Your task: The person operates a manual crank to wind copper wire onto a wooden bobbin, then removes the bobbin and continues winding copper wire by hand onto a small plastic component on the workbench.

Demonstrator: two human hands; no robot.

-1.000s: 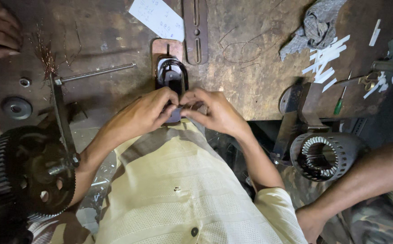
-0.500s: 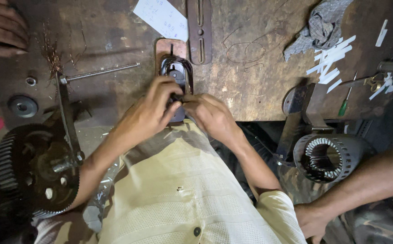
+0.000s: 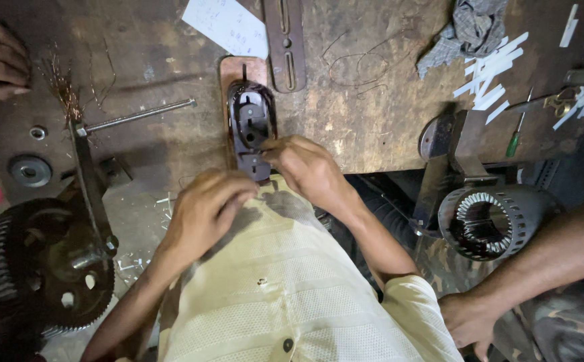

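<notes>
Closest in, the left hand curls loosely at the desk edge, fingers bunched together, and whether it pinches anything I cannot tell. Just beyond, the right hand pinches the near end of the dark oval coil former, which lies flat on a small wooden block on the worn desk. Left sits a big gear wheel; right, a motor stator. Farther off: a threaded rod, white paper, grey rag.
</notes>
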